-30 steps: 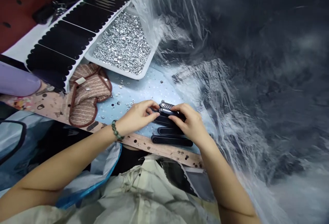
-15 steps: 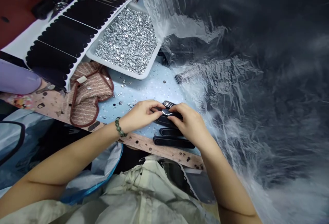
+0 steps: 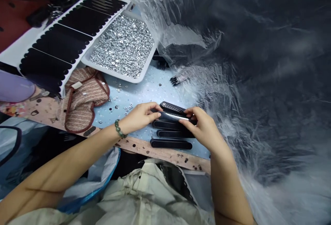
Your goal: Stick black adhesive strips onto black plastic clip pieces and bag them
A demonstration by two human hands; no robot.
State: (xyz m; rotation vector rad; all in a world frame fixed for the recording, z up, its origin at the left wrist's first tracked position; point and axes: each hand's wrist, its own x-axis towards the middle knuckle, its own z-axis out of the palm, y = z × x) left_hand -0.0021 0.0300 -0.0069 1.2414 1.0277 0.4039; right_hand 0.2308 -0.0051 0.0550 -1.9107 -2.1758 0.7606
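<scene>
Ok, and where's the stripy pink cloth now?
The striped cloth lies left in the head view, just below the white tray of metal bits.

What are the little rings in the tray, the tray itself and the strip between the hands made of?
The little rings look like shiny metal, judging by their silvery glints. The tray seems to be smooth white plastic, from its pale, rounded rim. The strip is dark and glossy with a bright streak of reflected light: plastic perhaps, though coated metal could look the same.
</scene>
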